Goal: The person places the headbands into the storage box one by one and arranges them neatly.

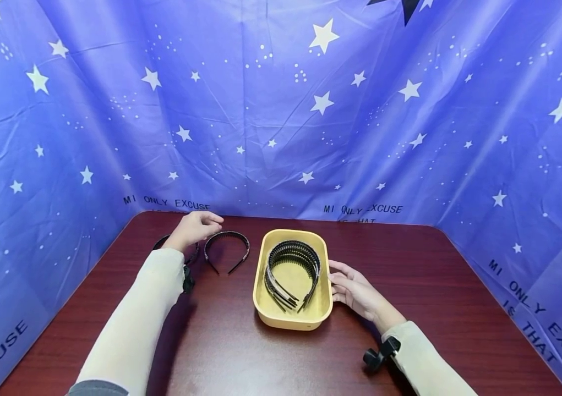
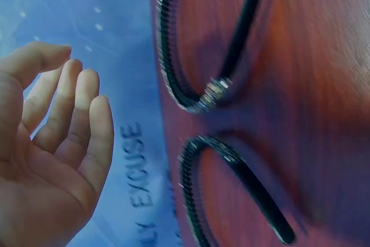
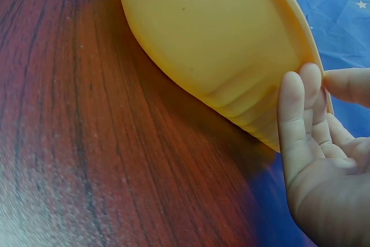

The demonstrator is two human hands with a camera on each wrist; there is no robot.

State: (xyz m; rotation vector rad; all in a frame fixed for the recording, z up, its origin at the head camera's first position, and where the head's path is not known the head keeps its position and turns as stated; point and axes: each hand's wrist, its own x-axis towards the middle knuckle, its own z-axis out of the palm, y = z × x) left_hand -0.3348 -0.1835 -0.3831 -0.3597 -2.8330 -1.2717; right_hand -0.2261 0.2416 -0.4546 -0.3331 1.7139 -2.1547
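Note:
My left hand (image 1: 195, 227) hovers over the table's far left part with loosely bent fingers, nothing in its grasp. Just to its right lies a black toothed headband (image 1: 228, 233) with a sparkly trim. A second dark headband (image 1: 162, 242) lies partly hidden behind the left wrist. Both bands show in the left wrist view, beside the open palm (image 2: 63, 143). A yellow bin (image 1: 290, 323) holds several black headbands (image 1: 294, 246) stacked together, ends towards me. My right hand (image 1: 360, 294) touches the bin's right side, its fingers lying against the outer wall near the rim.
The dark red wooden table (image 1: 211, 352) ends at a blue star-patterned curtain (image 1: 261, 137) behind and on both sides. A black wrist device (image 1: 381, 355) is strapped at the right sleeve.

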